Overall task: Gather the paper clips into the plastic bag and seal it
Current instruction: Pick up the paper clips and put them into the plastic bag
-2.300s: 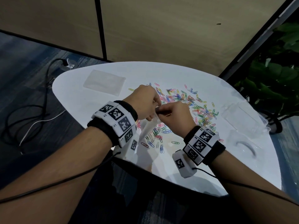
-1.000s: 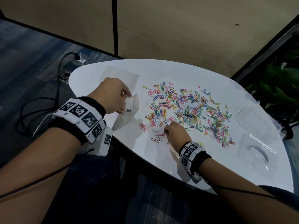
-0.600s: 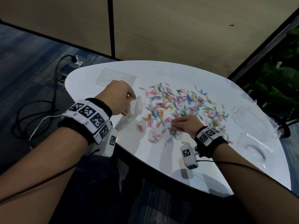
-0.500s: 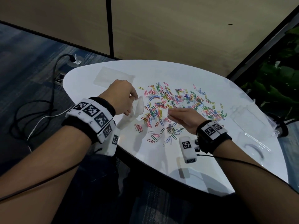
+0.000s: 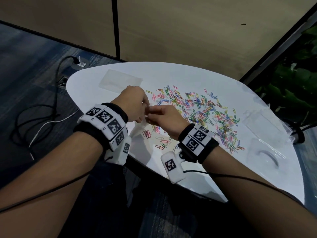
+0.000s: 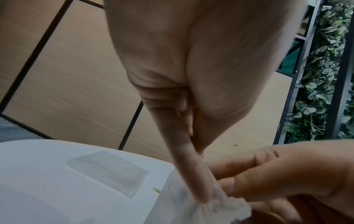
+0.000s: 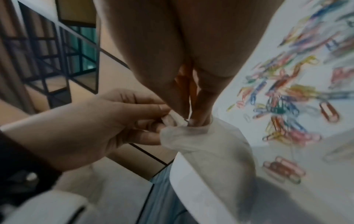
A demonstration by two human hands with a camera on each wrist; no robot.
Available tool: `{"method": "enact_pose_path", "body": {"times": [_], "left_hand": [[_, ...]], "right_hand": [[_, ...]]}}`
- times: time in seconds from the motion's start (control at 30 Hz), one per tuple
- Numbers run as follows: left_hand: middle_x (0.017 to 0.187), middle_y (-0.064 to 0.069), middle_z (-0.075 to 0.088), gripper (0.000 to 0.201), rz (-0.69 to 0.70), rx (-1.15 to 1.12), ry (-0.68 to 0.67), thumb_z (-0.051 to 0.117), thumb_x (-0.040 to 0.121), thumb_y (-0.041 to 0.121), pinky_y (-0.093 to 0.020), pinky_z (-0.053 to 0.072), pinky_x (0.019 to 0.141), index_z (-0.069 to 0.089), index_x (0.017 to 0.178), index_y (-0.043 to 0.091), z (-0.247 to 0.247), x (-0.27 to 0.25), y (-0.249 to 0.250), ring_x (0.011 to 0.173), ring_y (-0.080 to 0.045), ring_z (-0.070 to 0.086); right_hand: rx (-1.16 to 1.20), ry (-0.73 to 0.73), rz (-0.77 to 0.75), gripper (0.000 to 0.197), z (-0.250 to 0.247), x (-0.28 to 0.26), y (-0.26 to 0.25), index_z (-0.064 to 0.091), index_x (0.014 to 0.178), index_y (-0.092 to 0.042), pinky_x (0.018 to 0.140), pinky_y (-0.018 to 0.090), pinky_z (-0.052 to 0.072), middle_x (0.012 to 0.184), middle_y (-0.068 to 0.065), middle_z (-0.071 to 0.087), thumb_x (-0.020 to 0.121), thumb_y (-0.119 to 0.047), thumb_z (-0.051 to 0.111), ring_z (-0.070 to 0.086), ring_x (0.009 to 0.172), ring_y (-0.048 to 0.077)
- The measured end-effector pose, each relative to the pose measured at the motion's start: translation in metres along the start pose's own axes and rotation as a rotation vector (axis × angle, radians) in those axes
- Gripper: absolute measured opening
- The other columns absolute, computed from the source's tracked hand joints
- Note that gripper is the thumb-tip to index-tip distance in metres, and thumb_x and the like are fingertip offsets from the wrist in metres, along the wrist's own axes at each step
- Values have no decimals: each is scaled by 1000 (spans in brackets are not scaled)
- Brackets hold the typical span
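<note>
Two hands met at plastic bag (image 7: 201, 136) mouth, rim pinched by left hand (image 5: 133, 105), right hand (image 5: 164, 117) fingertips closed inside, content unclear, paper clips (image 5: 197, 110) beyond on counter (image 5: 214, 79).

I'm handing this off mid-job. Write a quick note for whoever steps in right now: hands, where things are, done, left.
Left hand: pinches the plastic bag at its mouth, holding it at the table's near edge.
Right hand: fingertips at the bag mouth; what they hold can't be made out.
Paper clips: almost all lie scattered across the table, right of the bag.
Spare flat bag lies farther back.
Done: bag open and held.
Left: nearly all the gathering, then sealing.
</note>
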State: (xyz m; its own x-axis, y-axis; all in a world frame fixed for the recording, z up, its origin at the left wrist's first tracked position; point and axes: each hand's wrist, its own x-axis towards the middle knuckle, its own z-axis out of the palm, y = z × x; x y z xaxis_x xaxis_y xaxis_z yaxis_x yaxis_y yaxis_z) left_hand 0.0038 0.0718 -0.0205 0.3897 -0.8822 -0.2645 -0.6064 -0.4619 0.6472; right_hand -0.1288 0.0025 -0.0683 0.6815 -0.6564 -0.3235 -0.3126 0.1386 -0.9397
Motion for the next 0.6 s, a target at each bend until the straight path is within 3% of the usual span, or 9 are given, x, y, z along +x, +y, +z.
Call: {"method": "enact_pose_path", "body": {"times": [0.07,0.17,0.27,0.37,0.43,0.5,0.6], "left_hand": [[71,-14,74,23,-5,-13,26,50,101,5,-31,64,67,73,107,6,-2,1,-3,61,-26,75],[72,-15,75,22,-21,-36,61,51,101,4,-35,65,70,71,111,5,-6,2,-7,63,-26,76],[72,-16,75,21,-43,-54,63,52,101,5,-37,65,71,70,112,5,-9,2,-13,62,-26,76],[72,-16,75,22,-55,-63,59,52,101,5,-38,65,71,70,113,5,-13,1,-21,62,-27,76],[72,-16,75,22,-56,-55,68,51,101,4,-38,65,71,70,112,5,-15,1,-25,62,-27,76],[73,-17,75,22,-56,-60,77,52,100,3,-38,65,71,71,112,5,-17,1,-27,63,-29,76],[76,-16,76,23,-52,-39,65,56,98,2,-38,65,75,71,114,5,-18,1,-24,66,-27,77]], "right_hand": [[-83,18,-80,29,-3,3,-4,72,107,-3,92,36,57,103,14,73,84,7,57,72,90,22],[-92,170,-176,30,-13,5,-6,74,95,-3,84,36,60,92,15,74,87,10,49,74,85,26],[-525,176,-319,35,-17,5,10,77,91,-11,84,36,59,92,8,75,86,6,47,72,84,17],[-1057,-186,-491,38,-11,4,46,71,112,-10,93,41,52,120,10,68,87,3,46,64,105,26],[-1273,-381,-586,40,-8,6,75,61,127,-8,99,45,47,138,15,54,91,-2,45,54,120,32],[-1438,-412,-639,43,-8,10,96,48,139,-8,106,48,41,151,17,38,96,-12,45,41,134,36],[-1582,-330,-468,55,-16,15,106,18,153,-11,118,50,21,162,12,12,102,-27,33,14,148,35]]}}
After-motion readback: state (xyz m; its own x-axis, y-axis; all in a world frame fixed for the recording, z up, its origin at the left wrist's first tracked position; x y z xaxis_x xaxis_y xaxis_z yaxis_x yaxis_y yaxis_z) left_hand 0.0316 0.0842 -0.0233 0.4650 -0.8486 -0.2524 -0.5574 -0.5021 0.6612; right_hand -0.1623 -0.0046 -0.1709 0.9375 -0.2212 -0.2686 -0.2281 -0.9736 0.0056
